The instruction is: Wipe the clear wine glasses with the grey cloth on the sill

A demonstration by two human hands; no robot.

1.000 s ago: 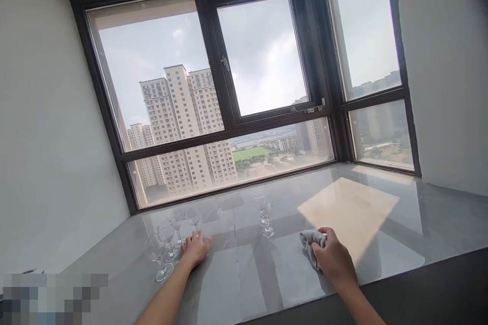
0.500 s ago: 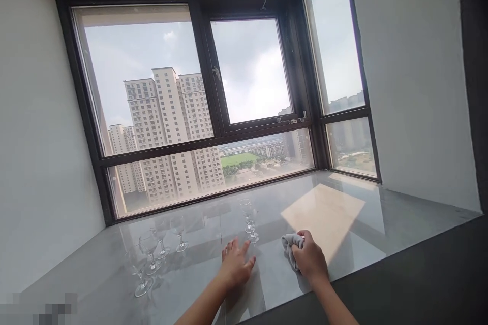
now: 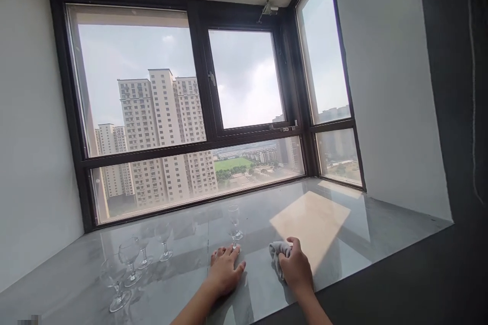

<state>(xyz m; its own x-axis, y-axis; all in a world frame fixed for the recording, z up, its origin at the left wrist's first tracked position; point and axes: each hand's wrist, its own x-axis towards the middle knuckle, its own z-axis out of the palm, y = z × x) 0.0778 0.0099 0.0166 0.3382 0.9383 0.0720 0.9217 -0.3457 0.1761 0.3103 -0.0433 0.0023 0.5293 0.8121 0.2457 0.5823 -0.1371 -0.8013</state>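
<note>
My left hand (image 3: 227, 271) is open, palm down over the grey sill (image 3: 183, 289). Its fingertips overlap the foot of a clear stemmed glass (image 3: 234, 217); whether they touch it I cannot tell. A second foot shows just behind, so two glasses seem lined up there. Closed around a crumpled grey cloth (image 3: 277, 253), my right hand (image 3: 299, 268) rests low over the sill to the right. Farther left stand several more stemmed glasses, among them a near one (image 3: 119, 298), one behind it (image 3: 130, 256) and one farther right (image 3: 163, 238), all upright.
Dark-framed windows (image 3: 202, 143) border the sill at the back and right. White walls (image 3: 30, 137) close both sides. A sunlit patch (image 3: 312, 218) lies right of the cloth. The sill's front edge (image 3: 362, 269) runs diagonally at the lower right.
The whole view has shifted, with glasses and hands sitting farther left in the picture. My left hand's fingers have come closer to the glass foot. My right hand still grips the cloth.
</note>
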